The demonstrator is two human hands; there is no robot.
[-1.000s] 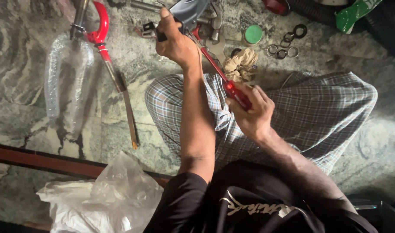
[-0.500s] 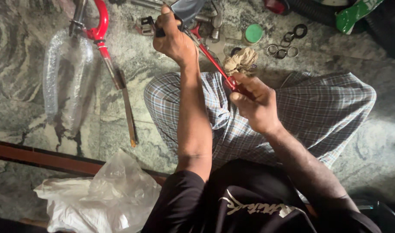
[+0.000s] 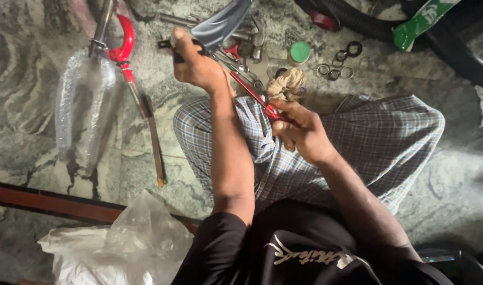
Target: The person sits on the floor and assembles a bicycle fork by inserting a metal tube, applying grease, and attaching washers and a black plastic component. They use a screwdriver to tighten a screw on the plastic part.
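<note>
Red-handled tool, long and slim — where is it located?

— It runs diagonally above the lap in checked grey cloth, from the right hand up to the left hand. Its far end meets a curved grey metal part held up at the top of the view.

— State of the right hand?

— Closed around the red handle end of the tool, fingers wrapped over it.

— State of the left hand?

— Closed on the grey metal part at its lower end, arm stretched forward. A small dark piece sticks out just left of the fist; what it is cannot be told.

— Items on the mottled stone floor?

— Left of the knee: a red-and-silver metal fork-like part, partly sheathed in clear bubble wrap, with a thin rusty flat bar lying beside it. Ahead of the knees: a beige knotted rag, a round green cap, a group of small dark and silver rings, and loose metal hardware too cluttered to identify piece by piece.

— Further surroundings?

— A green packet lies on black rubber tubing at the upper right. A crumpled clear plastic bag sits at the lower left, near a dark red strip crossing the floor.
</note>
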